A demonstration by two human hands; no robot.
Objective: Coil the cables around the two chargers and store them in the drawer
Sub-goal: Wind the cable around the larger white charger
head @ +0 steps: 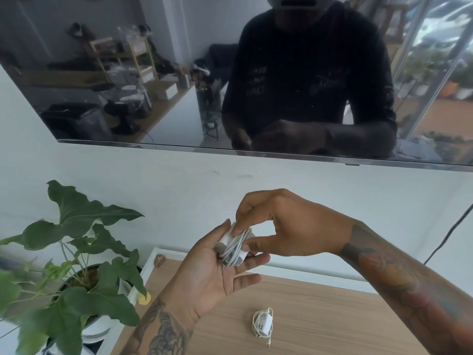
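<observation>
A white charger (234, 248) with its cable wound round it lies in my left hand (217, 270), palm up, fingers loosely cupping it. My right hand (284, 226) reaches in from the right and pinches the coiled cable between thumb and forefinger. Both hands hover above the wooden cabinet top (320, 316). A second white charger (263, 325), its cable wrapped round it with the plug end trailing toward me, lies on the wood below my hands. No drawer shows in this view.
A potted plant (76, 254) with large green leaves stands left of the cabinet. A wall-mounted dark screen (179, 73) hangs above and reflects the room. A black cable (450, 231) runs down the wall at right. A small object (160, 260) lies at the cabinet's back left corner.
</observation>
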